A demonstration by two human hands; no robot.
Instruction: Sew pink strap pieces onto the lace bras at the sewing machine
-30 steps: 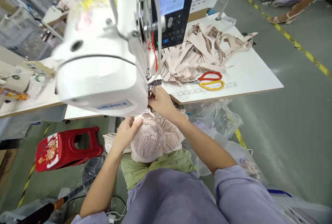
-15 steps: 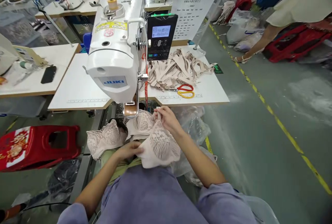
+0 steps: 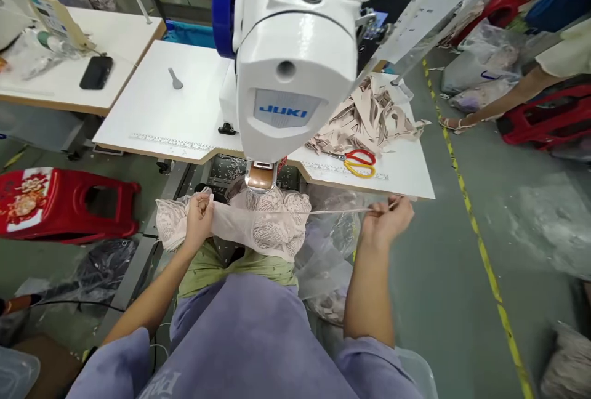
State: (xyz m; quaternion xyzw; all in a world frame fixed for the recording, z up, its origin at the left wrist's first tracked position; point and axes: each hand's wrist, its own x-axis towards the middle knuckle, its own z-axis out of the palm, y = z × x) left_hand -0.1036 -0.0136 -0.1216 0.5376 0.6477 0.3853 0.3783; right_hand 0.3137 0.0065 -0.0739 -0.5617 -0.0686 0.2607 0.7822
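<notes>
A pale pink lace bra (image 3: 279, 226) is stretched sideways across my lap, just below the sewing machine's arm end (image 3: 261, 176). My left hand (image 3: 200, 217) is closed on the bra's side band at the left. Out to the right, my right hand (image 3: 388, 217) pinches the far end of a thin pale strap (image 3: 341, 210), which runs taut from the bra to my fingers. Another lace bra piece (image 3: 172, 221) lies left of my left hand, partly hidden behind it.
The white JUKI sewing machine (image 3: 295, 72) stands over the white worktable (image 3: 180, 109). Red-and-yellow scissors (image 3: 360, 162) lie beside a heap of beige fabric strips (image 3: 369, 116). A red stool (image 3: 111, 205) is at the left; another person's leg (image 3: 503, 100) shows at the right.
My hands have moved apart, the right one outward to the right and the left one to the left. The bra now is pulled out wide, and my view has shifted closer to the machine.
</notes>
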